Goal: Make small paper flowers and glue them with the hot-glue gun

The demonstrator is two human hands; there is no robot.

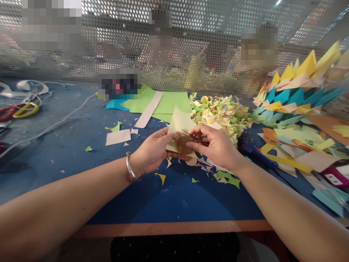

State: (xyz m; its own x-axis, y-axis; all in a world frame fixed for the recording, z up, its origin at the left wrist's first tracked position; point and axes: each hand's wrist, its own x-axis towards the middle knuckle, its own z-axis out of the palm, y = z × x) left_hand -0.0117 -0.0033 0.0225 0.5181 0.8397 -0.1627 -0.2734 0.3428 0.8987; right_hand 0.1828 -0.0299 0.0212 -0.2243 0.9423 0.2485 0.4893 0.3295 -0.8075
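My left hand [154, 147], with a silver bangle at the wrist, pinches a pale yellow sheet of paper [178, 120] between thumb and fingers. Against the sheet's lower part lies a brownish round piece [184, 145]; its material is unclear. My right hand [215, 145] is closed around small, dark, thin-bladed scissors [191, 136], their tips at the paper and their handles mostly hidden by the fingers. The right thumb presses near the round piece. Below both hands, paper scraps [200, 165] lie scattered on the blue table [174, 203].
Green sheets [160, 102] and a pale strip [149, 109] lie ahead. Small folded paper pieces [220, 112] are heaped behind my right hand. A blue glue gun [256, 153], strips [297, 145] and a layered paper construction [297, 87] stand right; scissors [25, 110] and a white cord [60, 118] left.
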